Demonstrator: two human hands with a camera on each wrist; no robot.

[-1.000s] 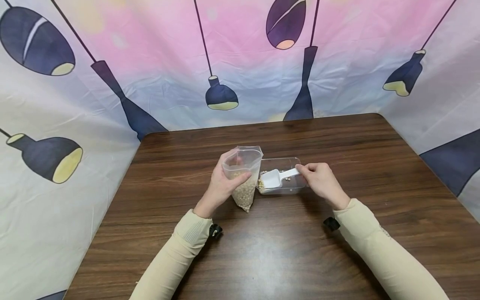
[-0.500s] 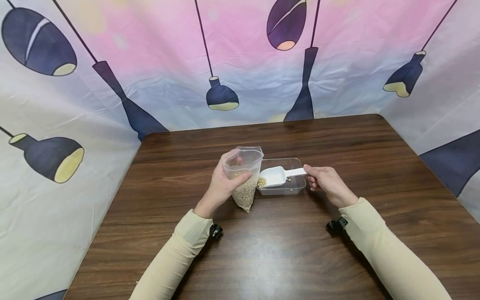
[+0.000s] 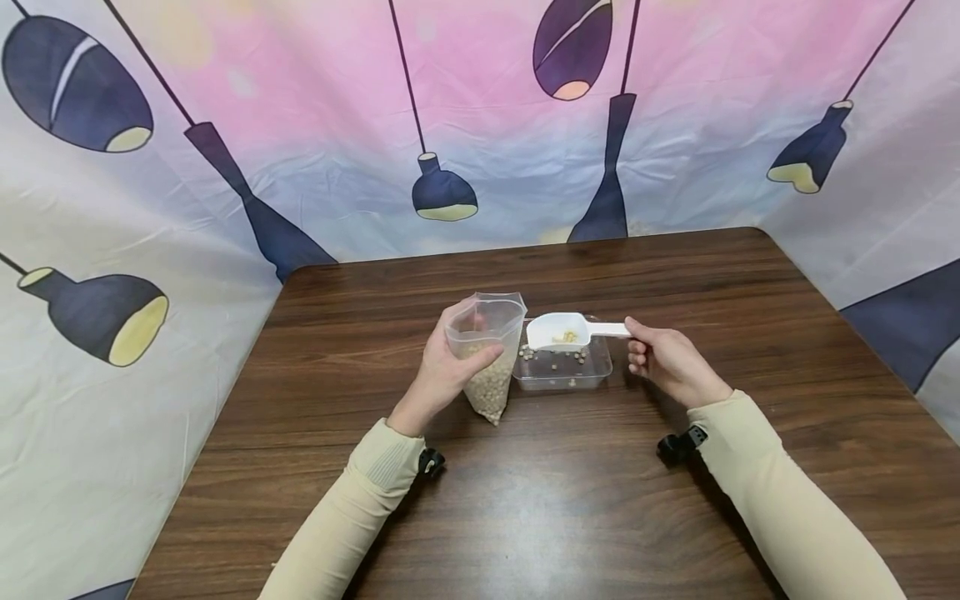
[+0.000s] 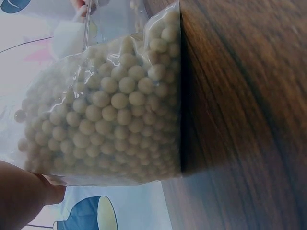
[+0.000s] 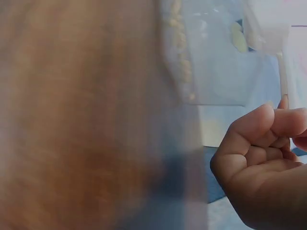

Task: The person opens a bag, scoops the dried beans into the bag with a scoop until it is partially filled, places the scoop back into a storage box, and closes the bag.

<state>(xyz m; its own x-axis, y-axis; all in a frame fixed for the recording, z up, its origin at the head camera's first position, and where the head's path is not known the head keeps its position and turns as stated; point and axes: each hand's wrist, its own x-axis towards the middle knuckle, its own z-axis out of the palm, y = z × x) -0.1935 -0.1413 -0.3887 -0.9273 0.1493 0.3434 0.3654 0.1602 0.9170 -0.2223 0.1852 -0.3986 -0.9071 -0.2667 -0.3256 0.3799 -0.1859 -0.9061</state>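
Note:
My left hand (image 3: 444,367) grips a clear plastic bag (image 3: 487,367), holding it upright on the table with its mouth open at the top. Small round cream-coloured beads or beans (image 4: 115,110) fill its lower part. The fingers of my right hand (image 3: 671,358) pinch the handle of a white scoop (image 3: 558,331), raised level above a clear plastic box (image 3: 562,383). A few yellowish pieces lie in the scoop's bowl, and its tip points at the bag. Several loose ones (image 3: 580,357) are scattered on the box floor. In the right wrist view the curled right hand (image 5: 259,148) hides part of the handle.
The dark wood table (image 3: 510,517) carries the bag and the box side by side. Behind it hangs a cloth backdrop (image 3: 510,183) printed with lamps. A black wrist device (image 3: 678,446) sits at the right cuff.
The scoop has come up out of the box with pieces in it, and my right hand has moved slightly to the right. My left hand and the bag stay in place.

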